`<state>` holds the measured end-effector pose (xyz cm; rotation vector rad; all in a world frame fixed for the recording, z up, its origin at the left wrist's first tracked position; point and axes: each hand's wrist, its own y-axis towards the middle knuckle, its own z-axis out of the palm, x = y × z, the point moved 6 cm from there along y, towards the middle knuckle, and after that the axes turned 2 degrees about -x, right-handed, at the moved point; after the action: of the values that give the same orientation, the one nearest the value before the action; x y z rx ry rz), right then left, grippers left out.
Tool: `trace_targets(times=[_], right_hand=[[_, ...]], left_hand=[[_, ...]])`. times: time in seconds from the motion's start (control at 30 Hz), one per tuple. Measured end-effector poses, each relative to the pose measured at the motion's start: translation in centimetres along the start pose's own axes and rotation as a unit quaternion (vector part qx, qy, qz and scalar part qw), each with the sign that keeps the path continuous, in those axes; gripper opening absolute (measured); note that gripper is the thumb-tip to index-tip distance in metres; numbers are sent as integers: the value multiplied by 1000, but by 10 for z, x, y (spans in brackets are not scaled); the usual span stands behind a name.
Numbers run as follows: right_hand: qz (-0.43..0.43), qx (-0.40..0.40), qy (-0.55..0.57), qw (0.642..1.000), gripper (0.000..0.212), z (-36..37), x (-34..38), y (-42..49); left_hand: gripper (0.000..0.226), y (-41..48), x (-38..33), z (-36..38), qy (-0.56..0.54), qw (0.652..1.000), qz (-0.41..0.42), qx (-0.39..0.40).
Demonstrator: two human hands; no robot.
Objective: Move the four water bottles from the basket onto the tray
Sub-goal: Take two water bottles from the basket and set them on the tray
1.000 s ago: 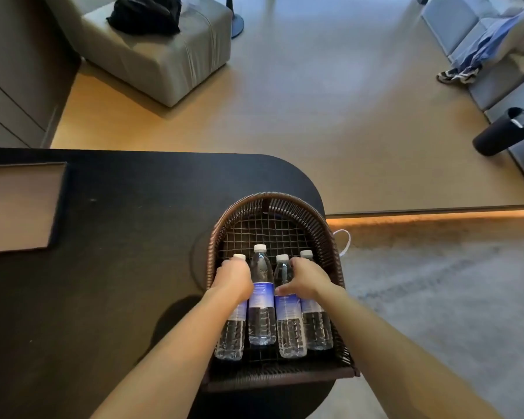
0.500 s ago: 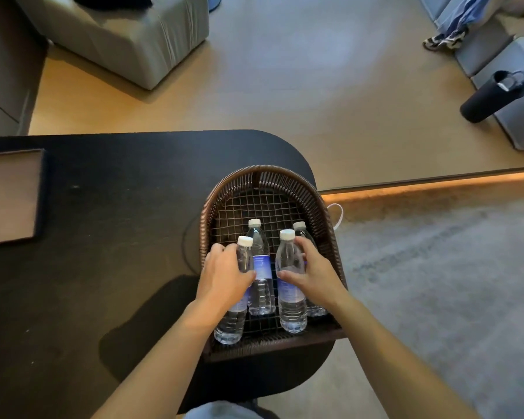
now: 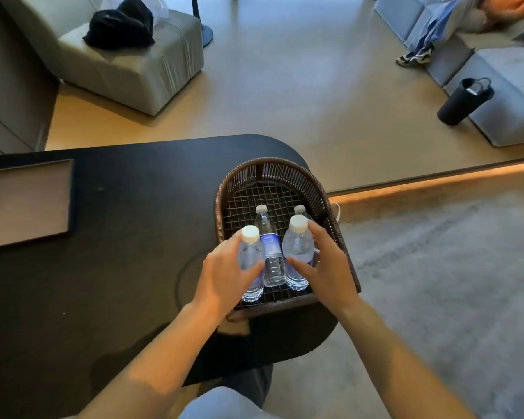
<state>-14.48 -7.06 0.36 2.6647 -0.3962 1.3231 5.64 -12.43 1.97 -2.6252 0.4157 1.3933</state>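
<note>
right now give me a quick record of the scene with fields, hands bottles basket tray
left hand: left hand wrapped around the leftmost bottle, raised above its neighbours
right hand: right hand wrapped around the third bottle, also raised
bottles left standing: second bottle with blue label, fourth bottle mostly hidden behind the right hand
basket: brown woven basket at the rounded end of the black table
tray: tray at the table's far left, no bottles on it
progress: none delivered yet
</note>
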Motion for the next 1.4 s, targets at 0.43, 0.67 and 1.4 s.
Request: trace_targets(times=[0.43, 0.67, 1.4], right_hand=[[-152, -21, 36, 988, 79, 35, 124, -45], [-196, 48, 123, 972, 78, 91, 188, -44], [-129, 151, 85, 976, 76, 421, 364, 41]], left_hand=[[70, -61, -16, -117, 5, 990, 64, -127], [71, -94, 29, -199, 29, 976, 7, -217], [63, -60, 279, -483, 74, 940, -121, -310]])
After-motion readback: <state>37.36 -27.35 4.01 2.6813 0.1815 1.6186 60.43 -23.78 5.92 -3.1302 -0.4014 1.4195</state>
